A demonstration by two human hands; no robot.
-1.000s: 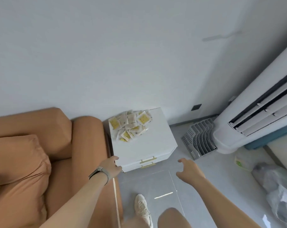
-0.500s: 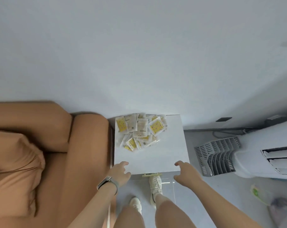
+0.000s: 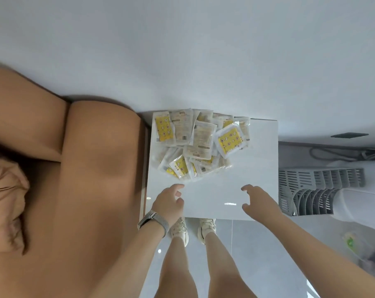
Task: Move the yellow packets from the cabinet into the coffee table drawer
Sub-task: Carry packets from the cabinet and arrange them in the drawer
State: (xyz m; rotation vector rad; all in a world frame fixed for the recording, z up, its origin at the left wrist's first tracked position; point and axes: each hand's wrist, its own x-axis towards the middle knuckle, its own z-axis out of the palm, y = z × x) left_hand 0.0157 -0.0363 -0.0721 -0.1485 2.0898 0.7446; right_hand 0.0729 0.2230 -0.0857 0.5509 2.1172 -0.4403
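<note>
A heap of several yellow-and-clear packets lies on the back left part of a white cabinet top. Some packets show yellow printed faces, others their pale backs. My left hand, with a grey watch on the wrist, hovers over the cabinet's front left, fingers loosely spread and holding nothing, just short of the heap. My right hand hovers over the front right of the top, fingers spread and holding nothing. The coffee table drawer is not in view.
A tan sofa with a cushion stands directly left of the cabinet. A white wall runs behind. A grey slatted rack and a white floor appliance stand to the right. My legs and shoes are at the cabinet's front.
I have stepped up close to the cabinet, so the view now looks straight down on it. Both hands moved from its front edge out over the top, toward the packets.
</note>
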